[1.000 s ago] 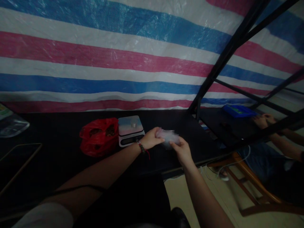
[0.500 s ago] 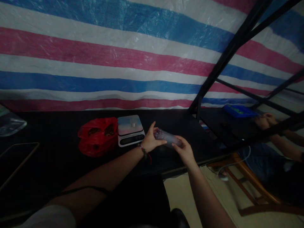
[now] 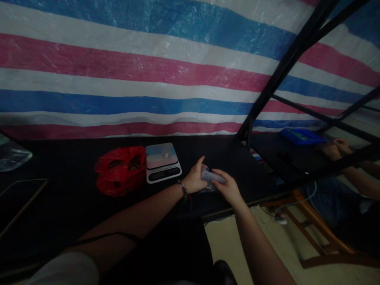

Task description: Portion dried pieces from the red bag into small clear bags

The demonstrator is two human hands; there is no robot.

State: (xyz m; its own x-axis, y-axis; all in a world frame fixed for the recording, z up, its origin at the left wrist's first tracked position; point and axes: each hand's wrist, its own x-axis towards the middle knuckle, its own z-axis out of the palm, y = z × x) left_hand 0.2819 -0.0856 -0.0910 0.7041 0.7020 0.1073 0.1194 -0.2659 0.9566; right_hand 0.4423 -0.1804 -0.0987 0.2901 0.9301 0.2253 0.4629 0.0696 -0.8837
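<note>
We count two hands of our own over one black table (image 3: 204,146), and between them one translucent plastic bundle (image 3: 214,177), rolled or folded, held toward the surface's near edge and its right end; whether it touches the surface we cannot tell. Our right hand (image 3: 230,188) is closed on the bundle's right end, thumb and fingers pinching it. Our left hand (image 3: 194,180) is at the other end, partly spread, one finger raised and the thumb beside the bundle; its remaining fingers are hidden, so we cannot tell how firmly it grips. One bracelet (image 3: 184,188) circles our left wrist. Left of that hand, about midway along the surface, stands one white scale (image 3: 163,162) with one small cylinder (image 3: 166,152) upright on its plate. Just beside the scale's left side sits one red plastic bag (image 3: 120,170) with dark contents. Toward the surface's left end lie one phone (image 3: 22,198) and one clear plastic package (image 3: 13,154) near the far-left corner. Beyond the right end, a co-worker's two hands (image 3: 335,150) are at one blue tray (image 3: 301,136).
</note>
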